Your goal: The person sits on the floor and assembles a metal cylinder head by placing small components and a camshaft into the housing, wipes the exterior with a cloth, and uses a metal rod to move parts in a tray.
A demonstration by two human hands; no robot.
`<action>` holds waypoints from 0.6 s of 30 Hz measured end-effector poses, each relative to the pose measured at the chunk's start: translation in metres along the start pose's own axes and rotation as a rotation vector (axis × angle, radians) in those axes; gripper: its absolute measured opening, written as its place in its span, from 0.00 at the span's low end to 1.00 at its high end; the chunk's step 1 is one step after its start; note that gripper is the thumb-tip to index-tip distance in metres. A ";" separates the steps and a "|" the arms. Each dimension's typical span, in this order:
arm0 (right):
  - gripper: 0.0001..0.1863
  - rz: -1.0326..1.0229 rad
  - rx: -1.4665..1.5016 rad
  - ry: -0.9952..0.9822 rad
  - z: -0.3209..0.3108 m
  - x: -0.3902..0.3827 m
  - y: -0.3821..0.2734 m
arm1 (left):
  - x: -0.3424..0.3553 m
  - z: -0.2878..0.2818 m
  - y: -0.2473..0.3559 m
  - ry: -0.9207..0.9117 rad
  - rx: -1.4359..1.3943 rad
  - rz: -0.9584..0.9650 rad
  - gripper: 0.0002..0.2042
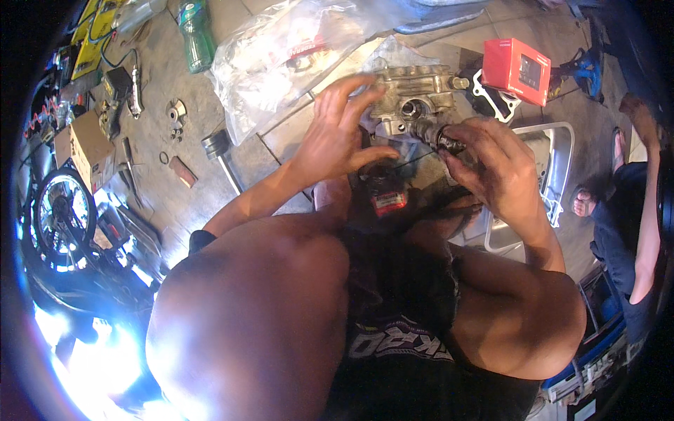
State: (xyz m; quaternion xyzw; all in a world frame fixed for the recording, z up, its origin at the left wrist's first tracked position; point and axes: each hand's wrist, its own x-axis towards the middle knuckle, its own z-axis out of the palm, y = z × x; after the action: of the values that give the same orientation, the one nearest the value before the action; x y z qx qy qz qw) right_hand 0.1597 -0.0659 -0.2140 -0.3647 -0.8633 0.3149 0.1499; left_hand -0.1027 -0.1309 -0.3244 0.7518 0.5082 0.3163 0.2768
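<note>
An oily metal engine cylinder head [414, 91] rests on the floor ahead of me, with a round bore facing me. My right hand [491, 158] has its fingers closed on a dark, greasy camshaft-like part [432, 133], which lies in line with that bore; how far it is inserted I cannot tell. My left hand [340, 126] is spread at the left side of the head, fingertips near or on its edge. A white-edged gasket [503, 111] lies to the right, beside a red box [515, 70]. Below the head is a small red-and-black object [388, 203].
Clear plastic bags [253, 77] and a green bottle [196, 38] lie beyond. Tools [128, 161] and a cardboard box [88, 147] are leftward, near a motorcycle wheel [63, 214]. A metal tray [565, 172] sits rightward, beside another person [625, 224].
</note>
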 end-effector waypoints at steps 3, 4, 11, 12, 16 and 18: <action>0.19 -0.016 -0.040 0.021 0.008 0.012 -0.003 | 0.019 0.009 0.004 0.024 0.031 -0.040 0.54; 0.19 -0.022 -0.051 0.009 0.009 0.014 -0.003 | 0.023 0.012 0.002 0.032 0.023 -0.045 0.57; 0.19 -0.070 -0.135 -0.002 0.023 0.019 0.007 | 0.029 0.021 -0.005 -0.049 -0.051 -0.065 0.59; 0.19 -0.063 -0.140 -0.015 0.023 0.021 0.007 | 0.030 0.021 -0.004 -0.029 -0.053 -0.057 0.59; 0.18 -0.136 -0.184 0.012 0.028 0.024 0.008 | 0.029 0.027 -0.006 -0.008 -0.067 -0.074 0.58; 0.17 -0.162 -0.211 0.006 0.030 0.023 0.007 | 0.029 0.028 -0.007 0.000 -0.083 -0.072 0.57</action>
State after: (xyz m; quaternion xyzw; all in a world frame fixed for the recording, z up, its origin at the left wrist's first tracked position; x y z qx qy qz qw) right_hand 0.1329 -0.0584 -0.2401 -0.3087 -0.9177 0.2081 0.1384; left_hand -0.0770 -0.1047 -0.3420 0.7208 0.5215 0.3270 0.3188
